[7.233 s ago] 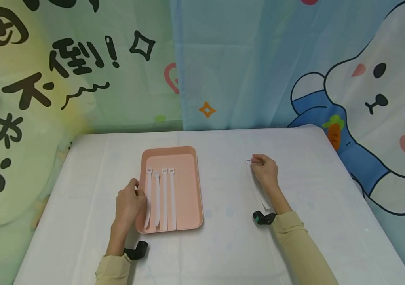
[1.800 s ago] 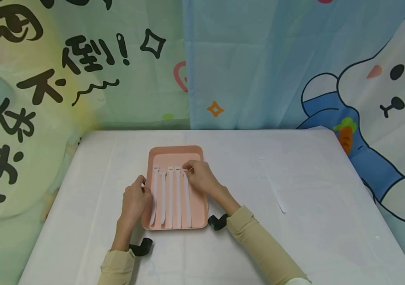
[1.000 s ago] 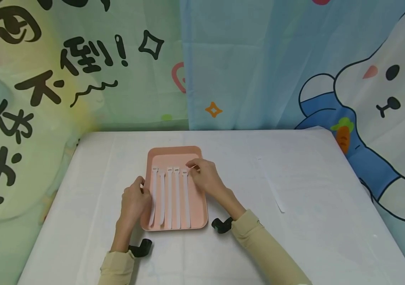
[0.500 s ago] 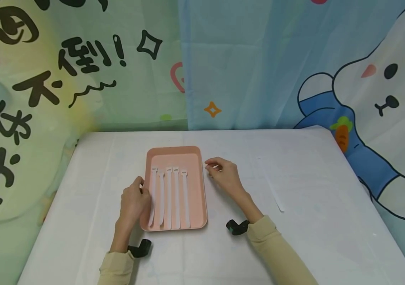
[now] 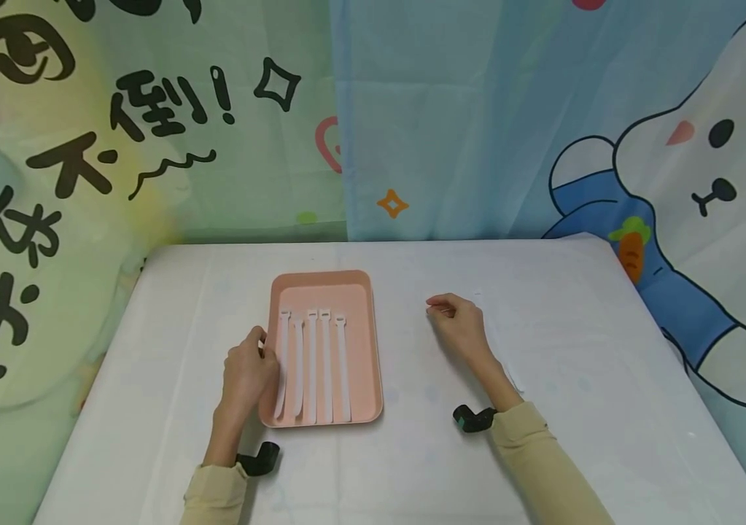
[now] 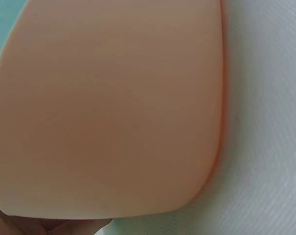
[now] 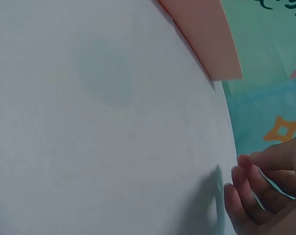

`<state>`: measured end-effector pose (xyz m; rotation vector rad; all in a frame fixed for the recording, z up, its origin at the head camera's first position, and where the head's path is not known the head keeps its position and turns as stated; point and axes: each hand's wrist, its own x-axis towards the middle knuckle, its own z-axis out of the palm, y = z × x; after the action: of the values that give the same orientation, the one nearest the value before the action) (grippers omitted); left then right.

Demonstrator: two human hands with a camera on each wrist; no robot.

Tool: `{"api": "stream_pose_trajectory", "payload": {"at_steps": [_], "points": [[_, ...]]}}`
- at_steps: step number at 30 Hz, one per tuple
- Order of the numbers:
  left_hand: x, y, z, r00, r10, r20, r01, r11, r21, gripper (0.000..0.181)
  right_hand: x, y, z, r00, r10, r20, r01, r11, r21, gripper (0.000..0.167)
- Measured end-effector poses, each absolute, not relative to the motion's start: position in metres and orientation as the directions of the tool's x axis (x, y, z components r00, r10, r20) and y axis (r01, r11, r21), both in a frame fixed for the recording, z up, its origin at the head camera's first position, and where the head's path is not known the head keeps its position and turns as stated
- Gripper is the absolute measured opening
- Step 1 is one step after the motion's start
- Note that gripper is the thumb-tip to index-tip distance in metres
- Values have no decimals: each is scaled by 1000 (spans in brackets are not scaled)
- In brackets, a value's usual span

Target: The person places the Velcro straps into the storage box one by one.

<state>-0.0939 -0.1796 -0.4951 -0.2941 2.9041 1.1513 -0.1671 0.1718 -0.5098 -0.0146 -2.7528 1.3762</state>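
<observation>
A pink tray [image 5: 362,350] lies on the white table, with several slim white plastic strips [image 5: 313,364] side by side in it, each with a small head at its far end. At the tray's left rim, my left hand [image 5: 248,368] holds the edge with bent fingers. The left wrist view is mostly filled by the tray's outer wall [image 6: 113,107]. Right of the tray, my right hand [image 5: 461,324] hovers above the table, fingers loosely bent and holding nothing, as the right wrist view also shows. Another white strip [image 5: 513,378] lies on the table, partly hidden behind the right forearm.
A white cloth covers the table [image 5: 405,474]. Its far edge meets a printed curtain [image 5: 464,131] with lettering and a rabbit figure. A black wrist camera [image 5: 474,418] sticks out from each wrist.
My right hand took a white strip from the right, laid it in the tray beside the others, let go and moved back rightward. The left hand stays at the tray's rim.
</observation>
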Motion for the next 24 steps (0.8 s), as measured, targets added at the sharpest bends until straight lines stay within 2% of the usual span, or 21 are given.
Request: {"api": "stream_pose_trajectory", "payload": {"at_steps": [16,24], "points": [[-93,-181,-493,-984,-164,-68,-166,711,684,10,-175,217,-509,-975,213,69,94,669,-738,26],[-93,-181,-494,-986,-157,-65,-158,706,691,9,-183,225,-511,-954,296,36,175,653,-737,44]]}}
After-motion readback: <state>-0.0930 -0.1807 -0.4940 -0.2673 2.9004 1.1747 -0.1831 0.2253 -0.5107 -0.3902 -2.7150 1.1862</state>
